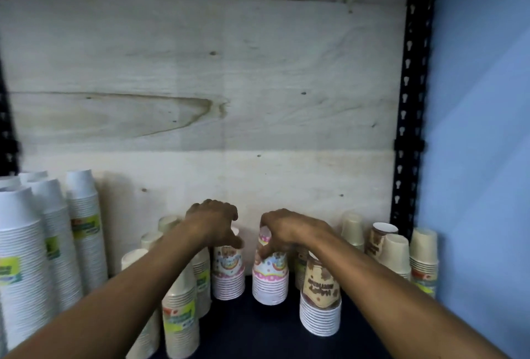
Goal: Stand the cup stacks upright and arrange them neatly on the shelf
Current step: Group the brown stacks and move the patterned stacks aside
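Both hands are stretched forward over the dark shelf (258,327), each at the top of a stack of patterned party cups. The left hand (213,222) is held over the left patterned stack (228,275), with its fingers curled downward and its thumb near the top cup; whether the cup is actually gripped cannot be told. The right hand (286,229) is closed round the top of the right patterned stack (270,278), which is pinched between thumb and fingers. Both of these stacks are set upside down and upright, just beside each other near the middle of the shelf, in front of the pale wooden back panel (200,72). A stack of brown printed cups (320,298) is stood nearer the front, under the right forearm. Plain beige cup stacks (397,255) are seen near the right post (408,100), and more beige stacks with green labels (180,312) are placed under the left forearm. Tall white cup stacks (25,267) are lined up at the far left. A blue wall (484,129) is seen to the right of the shelf.
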Available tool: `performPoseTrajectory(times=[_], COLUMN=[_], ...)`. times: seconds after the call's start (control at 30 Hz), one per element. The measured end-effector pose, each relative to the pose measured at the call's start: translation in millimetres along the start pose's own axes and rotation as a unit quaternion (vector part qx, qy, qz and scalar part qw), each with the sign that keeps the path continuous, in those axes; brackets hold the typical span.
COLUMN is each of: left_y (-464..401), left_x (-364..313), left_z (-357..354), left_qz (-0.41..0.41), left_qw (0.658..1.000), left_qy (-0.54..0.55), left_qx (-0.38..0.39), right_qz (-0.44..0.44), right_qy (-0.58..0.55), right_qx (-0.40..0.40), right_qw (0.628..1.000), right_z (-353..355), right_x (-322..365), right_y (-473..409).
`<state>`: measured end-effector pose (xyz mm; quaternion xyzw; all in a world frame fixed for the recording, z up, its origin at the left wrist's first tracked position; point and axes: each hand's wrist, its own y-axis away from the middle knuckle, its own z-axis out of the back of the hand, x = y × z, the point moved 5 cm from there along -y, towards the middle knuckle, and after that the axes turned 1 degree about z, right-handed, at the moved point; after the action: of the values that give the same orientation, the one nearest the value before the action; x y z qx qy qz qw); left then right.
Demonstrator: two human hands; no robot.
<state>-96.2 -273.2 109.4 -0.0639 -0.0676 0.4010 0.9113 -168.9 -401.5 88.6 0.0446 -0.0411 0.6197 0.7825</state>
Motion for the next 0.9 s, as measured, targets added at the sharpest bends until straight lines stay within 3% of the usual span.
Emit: performPoseTrajectory(times=[0.13,0.27,0.5,0.9], left_y=[-19.9,-29.6,-31.2,37.0], left_x=[-4.6,-7.5,-10.9,-16.0], left_z=[-17.4,-24.9,-17.0,91.8], left_qz=[-0.011,-0.022,-0.051,-0.079], left_qw=[0.996,0.992,0.995,0.995], left_qy=[-0.037,-0.052,-0.011,0.020], left_qx=[0.086,0.112,0.090,-0.051], right_qz=[0.007,0.019,0.040,0.023], right_qy=[-0.006,-0.030,-0.070,-0.063], right_qx=[-0.007,-0.015,-0.081,-0.248], right_qw=[1.000,0.999,0.993,0.966], right_z=[3.4,6.9,28.4,105.1], right_x=[-5.1,-8.7,-13.2,-28.5], right_y=[-3.3,0.5,15.0,106.3])
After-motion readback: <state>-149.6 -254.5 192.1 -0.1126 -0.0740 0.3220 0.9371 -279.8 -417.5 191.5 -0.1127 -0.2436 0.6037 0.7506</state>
